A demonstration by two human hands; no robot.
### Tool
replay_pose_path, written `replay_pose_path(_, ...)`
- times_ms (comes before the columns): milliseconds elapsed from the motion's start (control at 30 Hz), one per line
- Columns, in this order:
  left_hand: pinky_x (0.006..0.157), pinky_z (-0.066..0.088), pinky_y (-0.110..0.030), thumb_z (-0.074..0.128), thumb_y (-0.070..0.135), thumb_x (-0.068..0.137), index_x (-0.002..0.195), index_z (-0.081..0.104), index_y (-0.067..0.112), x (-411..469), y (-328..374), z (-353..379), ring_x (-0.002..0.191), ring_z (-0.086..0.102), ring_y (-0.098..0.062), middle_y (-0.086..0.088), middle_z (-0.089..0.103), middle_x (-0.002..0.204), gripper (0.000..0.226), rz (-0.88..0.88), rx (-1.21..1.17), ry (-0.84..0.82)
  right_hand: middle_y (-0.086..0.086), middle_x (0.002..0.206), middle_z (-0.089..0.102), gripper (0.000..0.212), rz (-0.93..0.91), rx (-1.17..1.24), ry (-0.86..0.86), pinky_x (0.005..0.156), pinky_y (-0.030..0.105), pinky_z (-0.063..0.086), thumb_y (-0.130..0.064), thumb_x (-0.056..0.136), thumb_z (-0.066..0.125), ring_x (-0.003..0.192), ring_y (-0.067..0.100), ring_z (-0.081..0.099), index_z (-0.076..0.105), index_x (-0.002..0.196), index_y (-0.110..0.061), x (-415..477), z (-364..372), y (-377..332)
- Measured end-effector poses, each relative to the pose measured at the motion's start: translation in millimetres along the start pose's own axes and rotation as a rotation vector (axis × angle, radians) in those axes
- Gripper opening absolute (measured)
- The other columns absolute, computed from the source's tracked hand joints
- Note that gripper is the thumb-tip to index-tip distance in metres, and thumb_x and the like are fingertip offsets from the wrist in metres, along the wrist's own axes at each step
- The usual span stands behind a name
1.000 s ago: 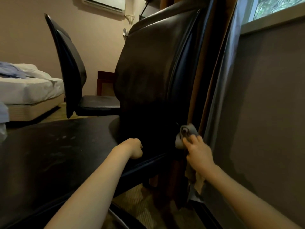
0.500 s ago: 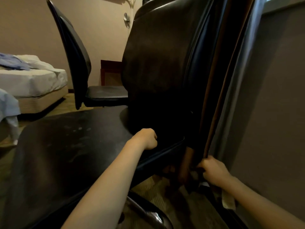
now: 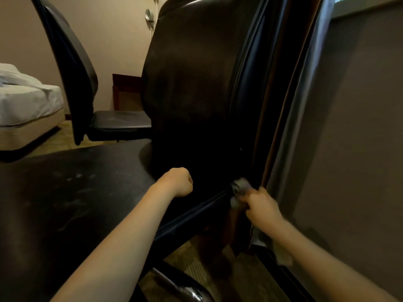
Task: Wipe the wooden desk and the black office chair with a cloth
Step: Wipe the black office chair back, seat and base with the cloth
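Right hand [image 3: 261,209] clamps a blurred grey cloth [image 3: 238,188] just ahead of its knuckles, against the black office chair [image 3: 196,83]; left hand [image 3: 177,182], a fist holding nothing visible, braces nearby; the curtain [image 3: 305,127], just right of the wiping hand, could snag the cloth.

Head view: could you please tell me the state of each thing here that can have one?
Chair, upright, seat smudged.
Cloth, bunched, pressed on the chair's side edge.
Right hand, gripping the cloth.
Left hand, curled into a fist, low against the chair's back.
Far chair, standing apart, untouched.
Bed, sheets rumpled.
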State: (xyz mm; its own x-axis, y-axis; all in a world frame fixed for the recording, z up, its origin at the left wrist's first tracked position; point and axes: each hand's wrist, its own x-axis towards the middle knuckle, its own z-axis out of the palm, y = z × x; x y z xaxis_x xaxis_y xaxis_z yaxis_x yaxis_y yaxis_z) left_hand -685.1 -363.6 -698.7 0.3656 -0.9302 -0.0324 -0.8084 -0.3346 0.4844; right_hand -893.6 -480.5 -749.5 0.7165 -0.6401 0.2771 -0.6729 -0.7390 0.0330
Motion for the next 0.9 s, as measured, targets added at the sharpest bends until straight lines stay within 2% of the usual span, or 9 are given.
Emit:
replay_pose_path(100, 0.07, 0.029, -0.029, 0.038, -0.002, 0.085, 0.084, 0.04, 0.016, 1.6, -3.6, -4.2, 0.076, 0.033, -0.016, -0.006, 0.037, 0.089, 0.018, 0.005, -0.001, 0.0, -0.002, 0.127, 0.052, 0.046, 0.119, 0.216, 0.06, 0.092, 0.032, 0.042, -0.004, 0.087, 0.049, 0.117, 0.02, 0.041, 0.055, 0.129, -0.022, -16.0, 5.2, -2.1)
replay_pose_path(267, 0.07, 0.035, -0.031, 0.039, -0.002, 0.087, 0.086, 0.047, 0.018, 2.1, -5.6, -4.9, 0.076, 0.038, -0.017, -0.007, 0.041, 0.089, 0.02, 0.009, -0.028, 0.005, 0.007, 0.106, 0.064, 0.037, -0.084, 0.295, 0.509, 0.07, 0.036, 0.041, 0.007, 0.071, 0.06, 0.092, 0.032, 0.048, 0.069, 0.103, -0.009, 16.3, -49.7, -32.9)
replay_pose_path(367, 0.085, 0.047, -0.035, 0.042, 0.001, 0.089, 0.11, 0.064, 0.012, 2.7, -8.8, -6.1, 0.098, 0.055, -0.026, -0.009, 0.057, 0.107, 0.032, -0.002, -0.031, 0.031, 0.007, 0.104, 0.067, 0.044, -0.192, 0.127, 0.637, 0.062, 0.032, 0.047, 0.008, 0.062, 0.066, 0.086, 0.035, 0.054, 0.07, 0.102, -0.01, 51.9, -63.5, -65.9)
replay_pose_path(433, 0.093, 0.046, -0.032, 0.042, 0.002, 0.089, 0.121, 0.062, 0.013, 3.5, -10.0, -5.7, 0.113, 0.054, -0.026, -0.009, 0.057, 0.124, 0.039, -0.016, -0.019, 0.055, 0.005, 0.121, 0.059, 0.042, -0.172, -0.029, 0.406, 0.076, 0.037, 0.049, 0.0, 0.079, 0.061, 0.107, 0.033, 0.05, 0.062, 0.118, -0.015, 85.9, -55.9, -84.1)
replay_pose_path(533, 0.102, 0.042, -0.033, 0.043, 0.001, 0.089, 0.126, 0.059, 0.017, 4.7, -10.9, -0.5, 0.124, 0.047, -0.026, -0.009, 0.051, 0.135, 0.043, -0.01, 0.006, 0.027, 0.009, 0.128, 0.053, 0.03, 0.079, -0.1, -0.067, 0.088, 0.037, 0.042, -0.011, 0.096, 0.047, 0.125, 0.028, 0.038, 0.055, 0.124, -0.016, 118.4, -43.0, -89.3)
replay_pose_path(633, 0.097, 0.044, -0.034, 0.044, 0.004, 0.091, 0.123, 0.059, 0.017, 7.7, -9.3, -7.2, 0.121, 0.049, -0.029, -0.009, 0.05, 0.13, 0.037, -0.051, 0.026, -0.091, 0.011, 0.128, 0.051, 0.032, 0.055, -0.083, -0.118, 0.088, 0.04, 0.042, -0.012, 0.096, 0.049, 0.128, 0.03, 0.034, 0.054, 0.128, -0.016, 110.6, -42.0, -80.1)
replay_pose_path(733, 0.084, 0.046, -0.035, 0.043, 0.006, 0.092, 0.097, 0.051, 0.015, 12.3, -1.1, -27.1, 0.097, 0.054, -0.026, -0.007, 0.049, 0.104, 0.013, -0.084, 0.075, -0.26, 0.013, 0.127, 0.05, 0.037, 0.045, 0.056, -0.225, 0.087, 0.041, 0.043, -0.013, 0.096, 0.048, 0.127, 0.031, 0.035, 0.051, 0.133, -0.018, 95.2, -52.2, -59.8)
replay_pose_path(833, 0.075, 0.042, -0.033, 0.045, 0.006, 0.091, 0.093, 0.047, 0.015, 15.4, 11.7, -58.1, 0.077, 0.045, -0.019, -0.002, 0.045, 0.088, 0.01, -0.096, 0.045, -0.279, 0.014, 0.125, 0.052, 0.034, 0.064, 0.097, -0.391, 0.09, 0.04, 0.043, -0.012, 0.096, 0.047, 0.124, 0.031, 0.04, 0.053, 0.13, -0.013, 78.9, -78.2, -40.4)
replay_pose_path(900, 0.077, 0.041, -0.034, 0.046, 0.006, 0.092, 0.097, 0.053, 0.013, 18.9, 27.4, -85.6, 0.082, 0.046, -0.021, -0.004, 0.046, 0.092, 0.011, -0.077, 0.005, -0.279, 0.014, 0.121, 0.056, 0.028, 0.078, 0.07, -0.494, 0.088, 0.038, 0.044, -0.011, 0.096, 0.047, 0.115, 0.03, 0.049, 0.056, 0.122, -0.01, 71.2, -102.7, -29.9)
